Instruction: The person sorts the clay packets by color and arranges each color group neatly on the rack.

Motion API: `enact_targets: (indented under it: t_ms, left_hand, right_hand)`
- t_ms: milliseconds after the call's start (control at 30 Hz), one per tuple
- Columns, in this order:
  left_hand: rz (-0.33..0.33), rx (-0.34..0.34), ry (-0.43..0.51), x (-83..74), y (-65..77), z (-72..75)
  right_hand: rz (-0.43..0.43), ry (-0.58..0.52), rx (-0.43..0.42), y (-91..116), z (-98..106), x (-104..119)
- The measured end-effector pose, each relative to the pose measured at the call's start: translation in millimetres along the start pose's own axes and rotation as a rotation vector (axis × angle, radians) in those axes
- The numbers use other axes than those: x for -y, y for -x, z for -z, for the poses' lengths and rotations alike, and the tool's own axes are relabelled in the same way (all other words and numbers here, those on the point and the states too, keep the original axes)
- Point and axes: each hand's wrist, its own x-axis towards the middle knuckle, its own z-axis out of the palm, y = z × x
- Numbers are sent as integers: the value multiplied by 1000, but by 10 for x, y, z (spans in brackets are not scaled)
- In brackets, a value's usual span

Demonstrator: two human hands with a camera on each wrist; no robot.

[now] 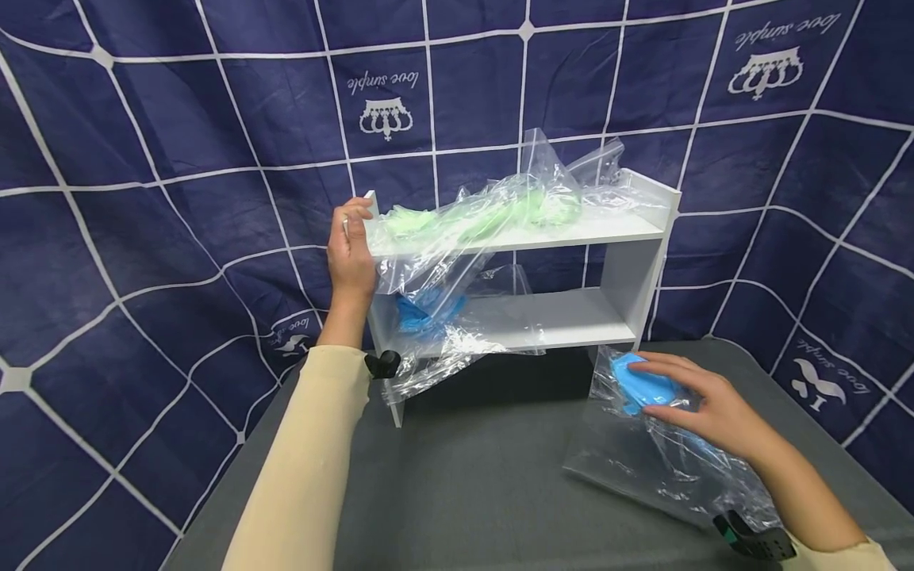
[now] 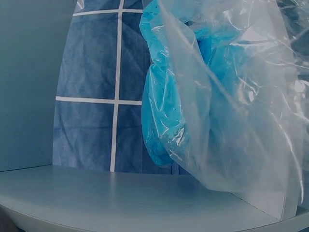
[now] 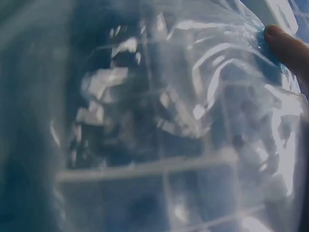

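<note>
My left hand [image 1: 352, 250] grips the upper left side panel of a white two-tier shelf [image 1: 600, 317], fingers bent over its edge. At the lower right, my right hand [image 1: 703, 396] holds a clear plastic bag [image 1: 621, 468] by a bright blue bundle [image 1: 646, 385] in it, fingers above and thumb below. The bag drapes back over my right wrist, and its film fills most of the right wrist view, where the thumb [image 3: 287, 46] shows at the edge. What the blue bundle is I cannot tell.
Pale green items [image 1: 493, 218] in clear plastic lie along the top shelf, the film hanging over its front. Another blue bundle [image 2: 161, 106] in clear plastic sits at the left of the lower shelf. The shelf stands on a dark grey tabletop [image 1: 485, 476] before a blue checked curtain [image 1: 286, 111].
</note>
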Motion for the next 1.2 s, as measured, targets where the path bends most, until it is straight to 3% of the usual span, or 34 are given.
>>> enact_targets:
  t_ms: [67, 200, 467, 633, 833, 1067, 1200]
  left_hand:
    - [-1, 0, -4, 106, -21, 4]
    - [-1, -2, -3, 80, -19, 4]
    - [20, 6, 7, -281, 36, 21]
    - [17, 20, 17, -312, 46, 15]
    - [-3, 13, 40, -266, 32, -5]
    - [-15, 5, 32, 75, -12, -17]
    - [-9, 1, 0, 128, -14, -6]
  right_hand:
    - [17, -26, 2, -149, 12, 96]
    - [38, -82, 12, -465, 25, 282]
    - [-68, -166, 59, -1011, -58, 448]
    - [-137, -229, 67, -1271, -185, 395]
    - [-221, -225, 78, -1529, -402, 287]
    - [-299, -213, 101, -1743, -666, 172]
    - [-346, -236, 129, -1810, -827, 116]
